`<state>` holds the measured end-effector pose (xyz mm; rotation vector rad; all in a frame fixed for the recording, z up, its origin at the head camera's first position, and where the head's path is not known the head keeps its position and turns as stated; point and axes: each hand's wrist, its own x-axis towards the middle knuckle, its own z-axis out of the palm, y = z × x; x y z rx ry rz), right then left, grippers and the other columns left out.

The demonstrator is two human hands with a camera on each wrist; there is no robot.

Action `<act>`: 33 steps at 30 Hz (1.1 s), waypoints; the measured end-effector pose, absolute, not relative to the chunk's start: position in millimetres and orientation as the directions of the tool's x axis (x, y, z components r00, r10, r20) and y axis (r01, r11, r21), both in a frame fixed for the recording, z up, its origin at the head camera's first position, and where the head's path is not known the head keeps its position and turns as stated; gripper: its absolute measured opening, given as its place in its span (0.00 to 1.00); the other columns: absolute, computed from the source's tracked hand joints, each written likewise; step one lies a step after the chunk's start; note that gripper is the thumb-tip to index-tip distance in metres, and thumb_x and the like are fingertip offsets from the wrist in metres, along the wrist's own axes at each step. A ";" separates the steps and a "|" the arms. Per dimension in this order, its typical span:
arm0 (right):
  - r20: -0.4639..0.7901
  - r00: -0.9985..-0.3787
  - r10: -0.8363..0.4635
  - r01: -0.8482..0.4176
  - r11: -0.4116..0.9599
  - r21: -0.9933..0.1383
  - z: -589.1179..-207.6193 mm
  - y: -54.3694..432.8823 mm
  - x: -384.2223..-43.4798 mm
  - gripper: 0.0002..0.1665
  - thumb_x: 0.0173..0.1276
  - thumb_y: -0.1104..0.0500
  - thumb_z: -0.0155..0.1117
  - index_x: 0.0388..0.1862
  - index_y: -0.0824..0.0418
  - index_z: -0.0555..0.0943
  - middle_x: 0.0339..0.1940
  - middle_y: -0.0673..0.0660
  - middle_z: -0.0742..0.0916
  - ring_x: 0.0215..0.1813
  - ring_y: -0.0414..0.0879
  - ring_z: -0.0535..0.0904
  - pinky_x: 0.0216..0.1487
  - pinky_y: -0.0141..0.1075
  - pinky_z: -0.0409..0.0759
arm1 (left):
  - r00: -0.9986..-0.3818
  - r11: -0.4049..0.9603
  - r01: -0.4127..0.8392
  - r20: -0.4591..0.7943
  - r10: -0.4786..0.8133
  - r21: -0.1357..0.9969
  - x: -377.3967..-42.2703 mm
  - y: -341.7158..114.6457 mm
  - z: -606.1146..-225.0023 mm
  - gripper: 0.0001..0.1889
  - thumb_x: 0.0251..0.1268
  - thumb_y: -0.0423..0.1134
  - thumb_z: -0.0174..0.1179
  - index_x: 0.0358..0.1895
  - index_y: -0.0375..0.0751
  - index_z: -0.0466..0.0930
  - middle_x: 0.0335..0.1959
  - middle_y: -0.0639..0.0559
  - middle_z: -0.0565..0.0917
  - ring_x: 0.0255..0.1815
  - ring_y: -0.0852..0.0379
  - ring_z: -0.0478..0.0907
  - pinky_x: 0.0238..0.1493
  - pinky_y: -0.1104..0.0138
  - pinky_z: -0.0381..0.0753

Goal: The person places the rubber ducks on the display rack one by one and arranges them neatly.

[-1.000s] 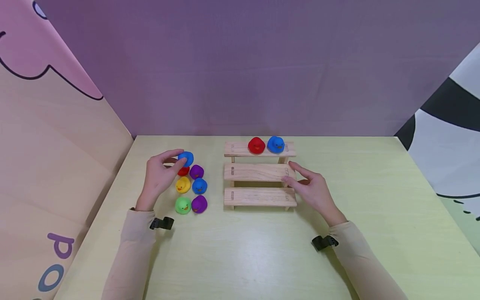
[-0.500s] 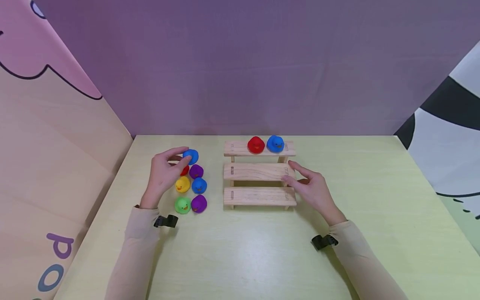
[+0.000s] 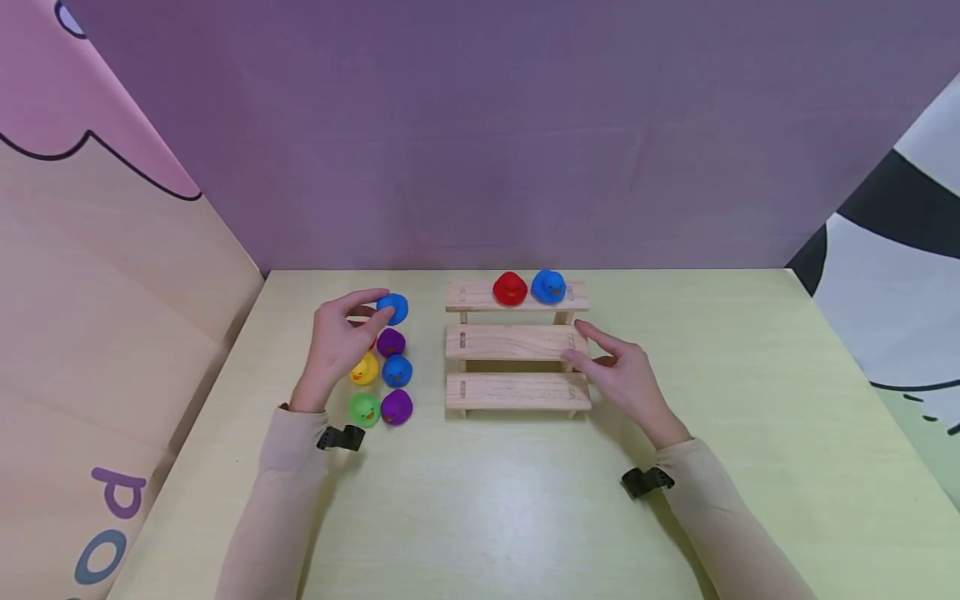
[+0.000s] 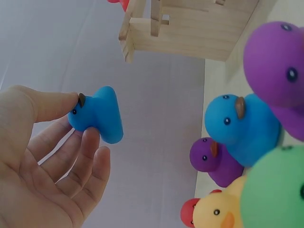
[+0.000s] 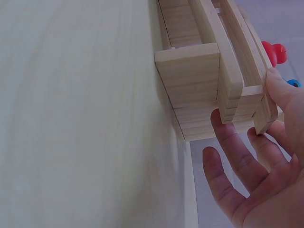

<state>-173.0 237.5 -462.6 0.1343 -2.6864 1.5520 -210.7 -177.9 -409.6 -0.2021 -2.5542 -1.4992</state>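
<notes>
My left hand pinches a blue rubber duck between thumb and fingers, lifted above the far end of a group of ducks. In the left wrist view this held duck is tipped on its side. A three-step wooden rack stands at the middle of the table. My right hand holds the right end of its middle step, thumb and fingers about the board. On the top step sit a red duck and another blue duck, side by side.
Left of the rack stand two purple ducks, a blue duck, a yellow duck and a green duck. A red duck is mostly hidden behind the yellow one. A purple backdrop rises behind the table.
My left hand has moved right and slightly away with the blue duck, now covering more of the red duck on the table. The right hand stays on the rack.
</notes>
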 end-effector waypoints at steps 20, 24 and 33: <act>0.047 -0.996 -0.072 -0.076 0.482 -0.873 -461.5 238.8 -173.6 0.40 0.73 0.40 0.72 0.80 0.49 0.74 0.79 0.62 0.77 0.38 0.36 0.91 0.21 0.34 0.70 | -0.960 0.441 0.263 0.279 0.030 0.858 -212.5 -152.9 -397.2 0.21 0.72 0.43 0.71 0.64 0.42 0.85 0.59 0.46 0.88 0.54 0.47 0.83 0.55 0.55 0.84; 0.050 -0.996 -0.070 -0.078 0.492 -0.867 -462.8 238.0 -174.2 0.41 0.73 0.40 0.73 0.80 0.50 0.74 0.81 0.60 0.75 0.41 0.39 0.92 0.25 0.33 0.75 | -0.954 0.442 0.273 0.298 0.014 0.854 -213.7 -145.9 -396.9 0.20 0.73 0.42 0.71 0.64 0.42 0.86 0.59 0.46 0.89 0.53 0.47 0.83 0.53 0.58 0.83; 0.059 -0.996 -0.068 -0.085 0.492 -0.867 -464.0 237.1 -175.1 0.41 0.73 0.40 0.73 0.80 0.50 0.74 0.79 0.62 0.77 0.39 0.36 0.91 0.24 0.33 0.74 | -0.943 0.429 0.306 0.334 0.011 0.850 -216.0 -132.5 -397.2 0.18 0.73 0.41 0.70 0.62 0.41 0.87 0.57 0.45 0.89 0.50 0.47 0.85 0.51 0.59 0.85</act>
